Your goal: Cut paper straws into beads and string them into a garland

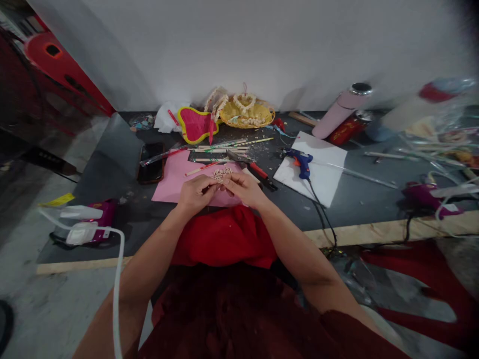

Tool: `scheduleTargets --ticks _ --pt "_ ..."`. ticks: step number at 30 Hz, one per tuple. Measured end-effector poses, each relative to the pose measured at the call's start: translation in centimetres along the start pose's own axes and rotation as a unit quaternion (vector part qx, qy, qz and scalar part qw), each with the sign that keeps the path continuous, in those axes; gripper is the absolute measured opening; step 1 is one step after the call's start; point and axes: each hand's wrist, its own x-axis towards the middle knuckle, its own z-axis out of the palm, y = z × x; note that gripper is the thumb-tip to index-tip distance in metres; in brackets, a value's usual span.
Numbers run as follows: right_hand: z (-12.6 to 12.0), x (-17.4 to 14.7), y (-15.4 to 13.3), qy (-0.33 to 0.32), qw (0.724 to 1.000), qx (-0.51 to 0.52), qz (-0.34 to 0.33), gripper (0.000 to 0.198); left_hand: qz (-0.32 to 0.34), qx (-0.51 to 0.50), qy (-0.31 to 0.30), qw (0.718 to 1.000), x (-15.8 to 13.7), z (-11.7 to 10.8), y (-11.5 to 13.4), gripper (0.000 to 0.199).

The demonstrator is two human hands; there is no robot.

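Observation:
My left hand (197,194) and my right hand (243,188) meet fingertip to fingertip above a pink sheet (170,182) near the table's front edge. Both are closed in a pinch; what sits between the fingers is too small to name. Just beyond them lies a small heap of pale bead-like pieces (223,172). Pliers (258,169) with red-and-black handles rest right of the heap. Behind it are several thin printed sticks (224,148) and a red-and-white pen-like stick (202,168).
A blue glue gun (302,162) lies on a white board (329,184), its cord hanging over the edge. At the back stand a yellow basket (247,119), a pink flask (342,110) and a red can (350,127). A phone (150,163) and purple power strip (103,219) are left.

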Motion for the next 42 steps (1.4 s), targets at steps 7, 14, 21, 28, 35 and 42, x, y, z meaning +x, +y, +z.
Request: scheduleTargets --ticks 7,14,21,28,35,42 --pt "0.0 0.1 0.1 0.070 0.997 -0.041 0.020 0.027 0.034 0.044 0.011 0.998 0.0 0.7 0.1 0.015" --pt "0.1 0.2 0.8 0.075 0.997 0.004 0.037 0.030 0.003 0.007 0.039 0.999 -0.1 1.0 0.5 0.014" --pt "0.3 0.0 0.4 0.074 0.997 -0.009 0.024 0.030 -0.001 -0.001 0.053 0.999 -0.3 0.9 0.5 0.013" --pt "0.4 -0.2 -0.5 0.087 0.995 -0.056 0.000 0.031 -0.076 -0.057 0.048 0.994 -0.2 0.9 1.0 0.014" --pt "0.4 -0.2 -0.6 0.094 0.992 -0.082 -0.024 0.028 -0.104 -0.086 0.033 0.990 -0.1 1.0 1.2 0.017" --pt "0.4 -0.2 -0.4 0.090 0.992 -0.088 -0.023 0.029 -0.116 -0.097 0.029 0.988 0.0 1.0 1.0 0.013"
